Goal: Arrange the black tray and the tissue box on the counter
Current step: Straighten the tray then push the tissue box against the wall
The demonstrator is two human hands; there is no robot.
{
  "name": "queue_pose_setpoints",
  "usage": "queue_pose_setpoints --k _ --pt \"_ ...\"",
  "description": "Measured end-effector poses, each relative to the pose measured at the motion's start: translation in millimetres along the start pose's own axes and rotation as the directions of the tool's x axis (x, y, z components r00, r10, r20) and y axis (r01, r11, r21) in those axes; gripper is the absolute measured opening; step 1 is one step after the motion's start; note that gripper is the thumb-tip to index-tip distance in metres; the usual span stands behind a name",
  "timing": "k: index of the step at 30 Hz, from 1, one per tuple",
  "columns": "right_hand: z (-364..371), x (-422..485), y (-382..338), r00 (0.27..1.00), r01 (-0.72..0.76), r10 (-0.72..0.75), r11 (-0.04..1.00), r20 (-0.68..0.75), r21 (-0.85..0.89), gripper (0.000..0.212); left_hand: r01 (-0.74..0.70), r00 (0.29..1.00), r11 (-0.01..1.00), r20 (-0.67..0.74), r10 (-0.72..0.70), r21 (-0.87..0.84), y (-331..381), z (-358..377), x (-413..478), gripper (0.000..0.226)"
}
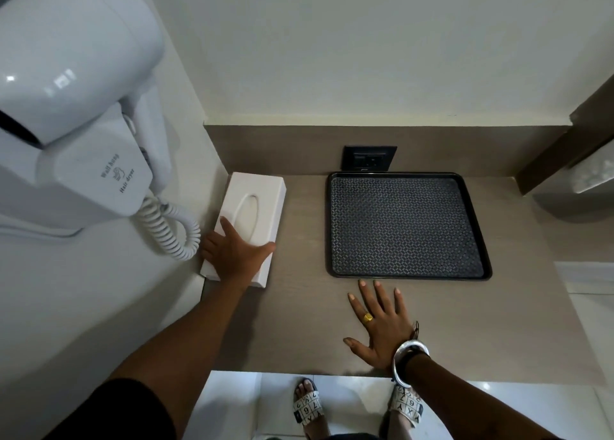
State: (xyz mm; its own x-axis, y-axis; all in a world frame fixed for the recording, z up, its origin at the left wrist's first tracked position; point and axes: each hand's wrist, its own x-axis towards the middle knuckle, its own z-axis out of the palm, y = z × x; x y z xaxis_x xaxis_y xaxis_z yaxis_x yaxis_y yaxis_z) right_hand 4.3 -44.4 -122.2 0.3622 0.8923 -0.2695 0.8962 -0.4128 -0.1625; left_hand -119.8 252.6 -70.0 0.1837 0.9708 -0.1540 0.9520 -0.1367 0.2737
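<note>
A white tissue box [257, 195] with an oval slot lies at the left end of the brown counter [299, 323], against the left wall. My left hand [234, 252] grips its near end, thumb on the right side, fingers over the top. The black tray [407, 225] with a patterned mat lies flat toward the back right of the counter, empty. My right hand [378, 323] rests flat on the counter just in front of the tray's near edge, fingers spread and holding nothing, not touching the tray.
A white wall-hung hair dryer [73, 84] with a coiled cord [169, 232] hangs on the left wall beside the tissue box. A black power socket [368, 158] sits in the back splash behind the tray. The counter's front edge runs above my sandalled feet.
</note>
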Motion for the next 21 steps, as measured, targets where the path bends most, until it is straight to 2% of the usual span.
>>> queue_pose_setpoints --k 4,8,12,16,18,21 --pt "2.5 0.6 1.7 1.000 0.005 -0.005 1.000 -0.006 0.011 0.086 0.086 0.996 0.996 -0.017 -0.086 0.002 5.2 6.9 15.2 0.128" --pt "2.4 1.7 2.1 1.000 0.006 -0.006 1.000 0.000 0.014 0.085 0.076 0.997 0.997 -0.033 -0.076 -0.009 5.7 7.2 14.2 0.121" --pt "3.1 1.6 2.7 1.000 0.003 -0.003 1.000 0.019 0.006 0.085 -0.205 0.974 0.979 -0.105 0.203 -0.010 1.0 10.2 -0.9 0.107" --pt "2.1 1.5 3.1 0.999 -0.001 0.001 1.000 0.039 0.006 0.084 -0.447 0.883 0.877 -0.070 0.464 0.176 -14.2 7.5 -12.2 0.110" --pt "1.6 0.9 2.4 0.999 -0.002 0.002 1.000 0.041 0.006 0.084 -0.487 0.859 0.844 -0.051 0.509 0.225 -24.5 8.8 -11.4 0.110" --pt "0.7 0.6 2.1 0.999 -0.004 0.004 1.000 0.042 -0.001 0.084 -0.478 0.865 0.850 -0.052 0.500 0.223 -30.2 10.1 -6.8 0.111"
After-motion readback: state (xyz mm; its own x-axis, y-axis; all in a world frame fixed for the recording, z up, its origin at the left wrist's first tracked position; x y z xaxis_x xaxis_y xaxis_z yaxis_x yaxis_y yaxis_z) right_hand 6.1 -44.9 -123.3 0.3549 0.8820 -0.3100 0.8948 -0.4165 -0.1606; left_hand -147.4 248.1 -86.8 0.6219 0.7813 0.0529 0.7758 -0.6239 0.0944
